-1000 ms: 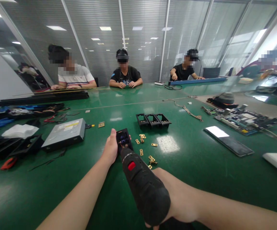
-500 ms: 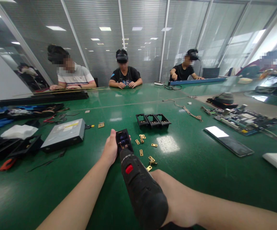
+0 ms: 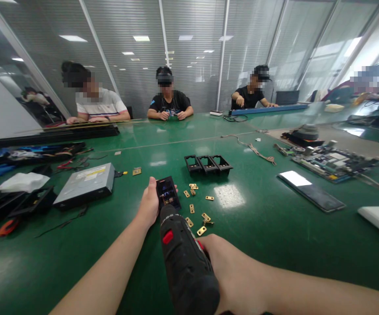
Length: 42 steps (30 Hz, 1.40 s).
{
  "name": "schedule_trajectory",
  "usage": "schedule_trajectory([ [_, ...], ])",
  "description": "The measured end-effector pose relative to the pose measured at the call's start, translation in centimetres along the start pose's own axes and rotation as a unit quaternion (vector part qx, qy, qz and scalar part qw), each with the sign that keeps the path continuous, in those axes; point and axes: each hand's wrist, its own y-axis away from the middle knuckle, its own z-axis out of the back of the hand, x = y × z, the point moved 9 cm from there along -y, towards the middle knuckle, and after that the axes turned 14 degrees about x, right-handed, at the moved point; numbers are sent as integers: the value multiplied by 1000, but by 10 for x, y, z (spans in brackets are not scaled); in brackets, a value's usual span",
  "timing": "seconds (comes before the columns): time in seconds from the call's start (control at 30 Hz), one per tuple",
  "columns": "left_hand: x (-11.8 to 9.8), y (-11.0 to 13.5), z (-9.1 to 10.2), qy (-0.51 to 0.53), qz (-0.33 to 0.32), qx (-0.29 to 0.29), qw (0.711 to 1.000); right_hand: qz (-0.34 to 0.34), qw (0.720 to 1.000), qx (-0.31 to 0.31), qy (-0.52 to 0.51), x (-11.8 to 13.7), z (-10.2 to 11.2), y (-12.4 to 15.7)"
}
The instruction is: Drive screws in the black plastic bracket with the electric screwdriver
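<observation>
One black housing (image 3: 167, 189), left of the brass-coloured plates (image 3: 192, 209), gripped by the left hand (image 3: 150, 199): presumably light, stiff, smooth; best held by its side walls. One power drill (image 3: 186, 258), nose at the housing, grasped in the right hand (image 3: 227, 267): probably heavy; handle hold advised.

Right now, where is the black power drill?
Head view, lower centre: the drill is in the right hand, pointing toward the black rectangular housing.
</observation>
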Motion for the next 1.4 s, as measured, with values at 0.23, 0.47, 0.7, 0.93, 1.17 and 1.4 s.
schedule_trajectory([
  [0.23,0,1,0,2,2,-1,1000,39,998,1,44,-5,5,2],
  [0.47,1,0,-1,1,2,7,1000,-25,999,15,26,-3,-1,4],
  [0.7,3,-1,1,4,4,-2,1000,-26,999,18,13,-2,-1,4],
  [0.93,3,-2,1,4,4,0,1000,-16,999,17,25,-5,0,2],
  [1.17,2,-1,0,4,0,0,1000,-8,1000,12,26,1,0,3],
  [1.4,-2,1,-2,-6,-8,6,1000,-16,1000,12,-7,0,0,4],
])
